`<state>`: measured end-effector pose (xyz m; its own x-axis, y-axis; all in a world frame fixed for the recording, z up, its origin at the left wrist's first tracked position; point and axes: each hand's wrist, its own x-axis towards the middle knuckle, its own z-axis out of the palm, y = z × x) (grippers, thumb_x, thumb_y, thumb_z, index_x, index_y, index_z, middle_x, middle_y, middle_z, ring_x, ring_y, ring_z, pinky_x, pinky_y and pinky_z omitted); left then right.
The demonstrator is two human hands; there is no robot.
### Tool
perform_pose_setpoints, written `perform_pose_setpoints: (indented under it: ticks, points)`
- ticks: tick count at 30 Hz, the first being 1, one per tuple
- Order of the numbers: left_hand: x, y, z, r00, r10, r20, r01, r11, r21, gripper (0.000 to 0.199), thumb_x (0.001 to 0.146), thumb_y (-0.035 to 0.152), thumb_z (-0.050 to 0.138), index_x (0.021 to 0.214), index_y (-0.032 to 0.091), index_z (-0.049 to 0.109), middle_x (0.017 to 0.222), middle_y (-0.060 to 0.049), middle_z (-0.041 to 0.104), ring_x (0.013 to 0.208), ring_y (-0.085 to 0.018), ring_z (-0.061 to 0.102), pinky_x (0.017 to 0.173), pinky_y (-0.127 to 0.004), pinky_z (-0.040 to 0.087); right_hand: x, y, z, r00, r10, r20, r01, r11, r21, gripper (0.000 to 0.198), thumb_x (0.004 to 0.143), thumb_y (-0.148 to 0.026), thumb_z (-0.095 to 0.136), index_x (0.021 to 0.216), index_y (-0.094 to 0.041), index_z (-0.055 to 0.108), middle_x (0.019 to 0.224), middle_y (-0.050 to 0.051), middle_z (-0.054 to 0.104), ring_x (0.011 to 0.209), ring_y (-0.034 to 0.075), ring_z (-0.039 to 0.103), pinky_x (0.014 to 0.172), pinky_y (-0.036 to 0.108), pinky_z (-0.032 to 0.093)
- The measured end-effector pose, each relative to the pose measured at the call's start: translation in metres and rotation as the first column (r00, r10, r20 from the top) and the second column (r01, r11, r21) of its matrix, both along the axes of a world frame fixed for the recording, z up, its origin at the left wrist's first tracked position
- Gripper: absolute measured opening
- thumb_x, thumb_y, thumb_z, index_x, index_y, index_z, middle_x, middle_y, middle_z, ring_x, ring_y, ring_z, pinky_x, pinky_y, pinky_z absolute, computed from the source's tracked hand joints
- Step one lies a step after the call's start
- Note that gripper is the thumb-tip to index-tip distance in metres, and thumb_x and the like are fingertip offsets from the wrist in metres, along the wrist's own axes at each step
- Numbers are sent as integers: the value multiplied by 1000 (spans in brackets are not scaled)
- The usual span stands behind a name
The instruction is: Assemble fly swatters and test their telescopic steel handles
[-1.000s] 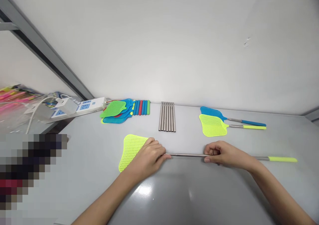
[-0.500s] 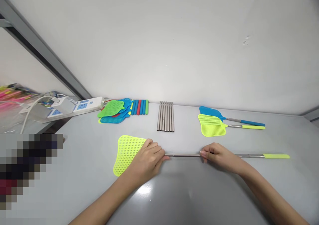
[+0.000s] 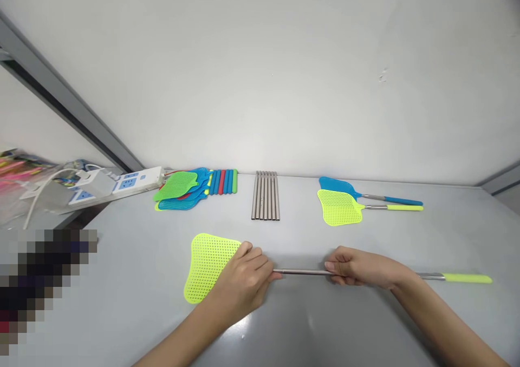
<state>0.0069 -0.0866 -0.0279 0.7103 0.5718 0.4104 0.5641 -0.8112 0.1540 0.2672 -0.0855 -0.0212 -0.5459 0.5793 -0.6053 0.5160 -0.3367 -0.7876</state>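
A yellow-green fly swatter (image 3: 207,267) with a long telescopic metal rod lies crosswise before me. My left hand (image 3: 249,275) is closed around the rod's left end, near the swatter head, and covers the joint. Farther right, my right hand (image 3: 351,267) pinches the rod between thumb and fingers. Bare rod shows between the two hands. The yellow grip (image 3: 467,278) sticks out to the right beyond my right wrist, and my right hand and forearm hide the rod in between.
Behind lie several loose swatter heads (image 3: 179,185), a row of coloured grips (image 3: 223,182) and several metal rods (image 3: 265,196). A yellow swatter (image 3: 341,207) and a blue swatter (image 3: 337,184) rest at back right. A power strip (image 3: 136,182) stands at the left against the wall.
The yellow grip sits farther right from the swatter head, so the rod is drawn out longer. Both hands keep their hold. The view has shifted slightly.
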Motion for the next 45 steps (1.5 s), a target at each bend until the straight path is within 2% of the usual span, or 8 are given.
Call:
perform_pose_setpoints:
  ticks: [5,11,17,22,26,33,37,45]
  points:
    - [3,0,4,999,16,-30,-18,998,-66,30,86,20,40,57,15,44,53,3,45,55,-11,36,61,-28,26,2,1,1,1000,3,-25,-4,1000,-24,41,81,-48,42,61,-13,50,48,-6,30,43,5,22,42,20,17]
    - [4,0,14,993,42,-108,-60,983,-172,30,87,22,39,57,16,44,54,3,47,55,-11,37,61,-28,26,5,2,10,997,24,-69,-19,998,61,43,82,-48,41,74,-11,60,48,-6,32,45,6,26,46,20,22]
    - [3,0,16,993,40,-110,-64,973,-223,28,85,23,41,59,16,46,55,2,50,55,-12,41,63,-29,29,3,2,10,996,12,-92,-4,996,87,32,75,-41,55,93,-15,53,53,-5,45,49,7,38,44,18,26]
    - [3,0,14,995,32,-99,-58,960,-273,28,85,23,42,58,16,44,56,2,52,56,-12,42,62,-30,30,0,3,3,999,7,-52,2,985,175,25,75,-38,55,75,-14,56,56,-2,48,45,6,36,42,18,28]
    - [1,1,8,990,45,-131,-87,939,-334,29,86,24,41,58,16,44,58,2,53,58,-12,43,62,-30,31,-6,-1,2,999,-43,34,32,963,268,26,76,-37,51,69,-13,57,56,-1,46,49,8,41,46,19,32]
    - [-4,-1,6,992,34,-122,-71,947,-314,28,86,24,41,59,16,45,60,1,54,59,-13,45,60,-28,33,-19,-6,5,994,-36,99,-5,922,388,29,80,-33,44,60,-13,53,51,-4,33,48,7,30,45,20,23]
    - [-2,-5,9,992,23,-122,-51,970,-237,27,85,23,42,59,16,45,59,0,53,57,-13,45,57,-27,35,-17,-6,5,998,0,61,-20,943,334,29,81,-34,43,64,-13,56,49,-5,30,46,7,26,43,21,20]
    - [5,-13,7,990,10,-138,-25,993,-112,28,86,22,41,59,16,46,57,0,51,55,-13,43,55,-28,34,-17,-7,6,998,21,-67,-15,996,91,36,81,-40,45,62,-11,55,50,-5,31,45,6,25,45,20,20]
